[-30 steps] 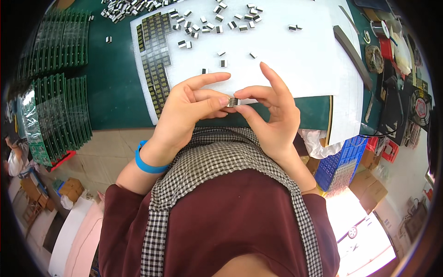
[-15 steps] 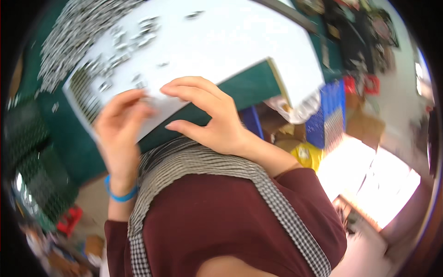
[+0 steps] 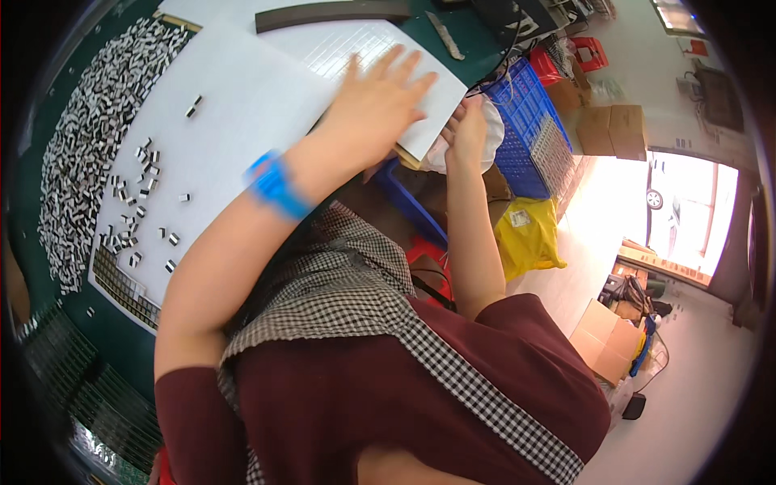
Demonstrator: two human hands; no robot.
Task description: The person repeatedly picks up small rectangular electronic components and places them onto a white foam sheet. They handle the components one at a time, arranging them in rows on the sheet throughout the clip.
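Matt white paper sheet [image 3: 242,105], glossy blue plastic crate [image 3: 529,129], checked cloth collar [image 3: 347,283]

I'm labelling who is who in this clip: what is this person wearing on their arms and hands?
Both hands are bare, no gloves. The left hand has a bright blue wristband behind it. The right hand has nothing on its wrist. Dark red short sleeves end above the elbows.

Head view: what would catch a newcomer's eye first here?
The left hand lies flat, fingers spread, on a white gridded sheet at the top, a bright blue wristband on its wrist. The right hand sits at the sheet's right edge beside a blue crate. On the left, a great heap of small silvery parts borders the white sheet.
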